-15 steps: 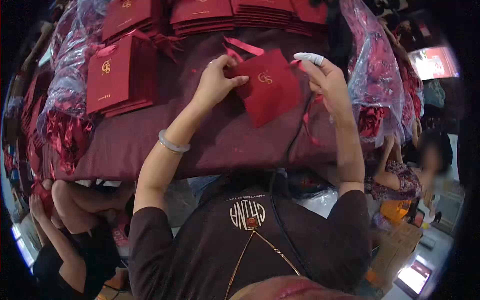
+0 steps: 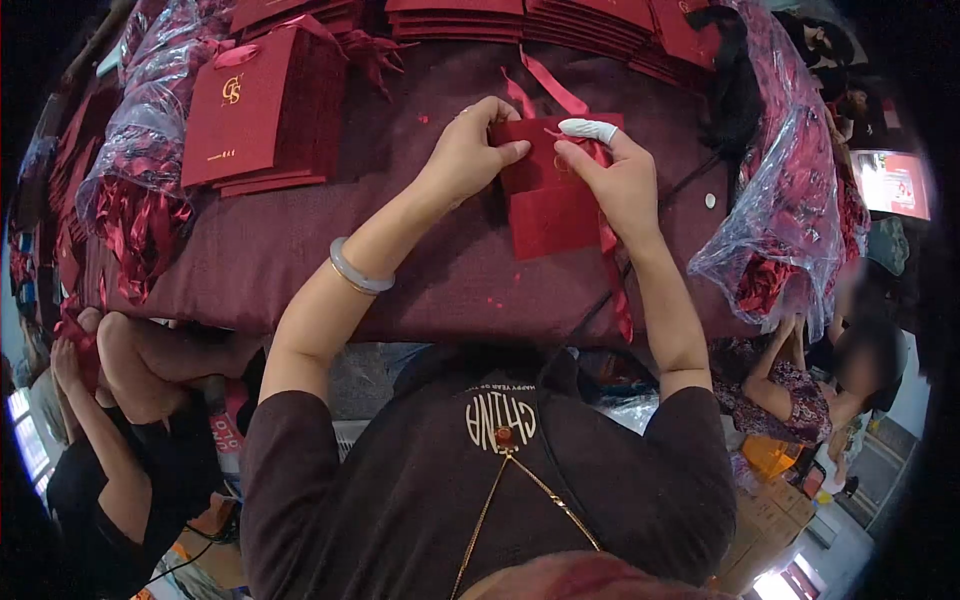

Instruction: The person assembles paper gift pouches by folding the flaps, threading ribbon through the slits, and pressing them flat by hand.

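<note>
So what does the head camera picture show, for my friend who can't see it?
Two hands, the left hand and the right hand, hold a small red paper bag with a red ribbon on a dark red table. A stack of red bags sits to the left, and the right forefinger wears a white finger cover.

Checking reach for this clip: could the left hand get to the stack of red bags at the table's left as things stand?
Probably yes. The left hand pinches the red bag with the right hand; bare tablecloth lies between it and the stack of red bags.

table (image 2: 300, 270): maroon cloth | on it: red bag (image 2: 545, 200), bag stacks (image 2: 260, 110), ribbon-filled plastic bags (image 2: 790, 200)
</note>
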The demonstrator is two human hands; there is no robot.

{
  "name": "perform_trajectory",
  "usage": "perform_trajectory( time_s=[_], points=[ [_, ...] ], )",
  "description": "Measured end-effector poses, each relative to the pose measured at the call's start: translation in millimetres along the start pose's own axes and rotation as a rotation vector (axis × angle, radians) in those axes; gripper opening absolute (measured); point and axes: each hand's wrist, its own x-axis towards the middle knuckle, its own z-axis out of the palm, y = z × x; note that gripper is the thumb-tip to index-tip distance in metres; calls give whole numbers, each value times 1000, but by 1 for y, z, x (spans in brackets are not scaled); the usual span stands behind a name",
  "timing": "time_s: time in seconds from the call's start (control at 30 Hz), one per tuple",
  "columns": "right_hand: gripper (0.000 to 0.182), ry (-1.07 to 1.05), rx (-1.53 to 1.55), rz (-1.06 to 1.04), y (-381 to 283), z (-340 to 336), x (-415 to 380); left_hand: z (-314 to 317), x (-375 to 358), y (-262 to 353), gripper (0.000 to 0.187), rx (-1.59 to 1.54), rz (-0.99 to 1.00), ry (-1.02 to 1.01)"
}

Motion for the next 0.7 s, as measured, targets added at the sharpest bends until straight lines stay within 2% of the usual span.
perform_trajectory(
  time_s=[0.1, 0.23, 0.3, 0.4, 0.5, 0.53, 0.6, 0.7],
  points=[
    [20, 40, -144, -107, 5, -2, 0, 3, -1, 1, 27, -111, 25, 45],
    [20, 70, -221, -158, 10, 3, -1, 1, 3, -7, 30, -19, 136, -14],
    [21, 78, -238, -184, 14, 6, 1, -3, -1, 4, 31, 16, -31, -122],
    [19, 105, -242, -234, 17, 8, 2, -7, -11, 32, 36, -104, -135, -196],
    [18, 95, -268, -267, 18, 9, 3, -6, -9, 25, 40, 5, -50, -226],
    [19, 105, -212, -212, 18, 10, 3, -6, -9, 25, 40, 7, -50, -228],
    [20, 118, -154, -155, 21, 10, 4, -5, -11, 28, 41, -122, -116, -334],
    [21, 139, -124, -141, 26, 9, 5, -5, -12, 33, 42, -176, -168, -335]
  ],
)
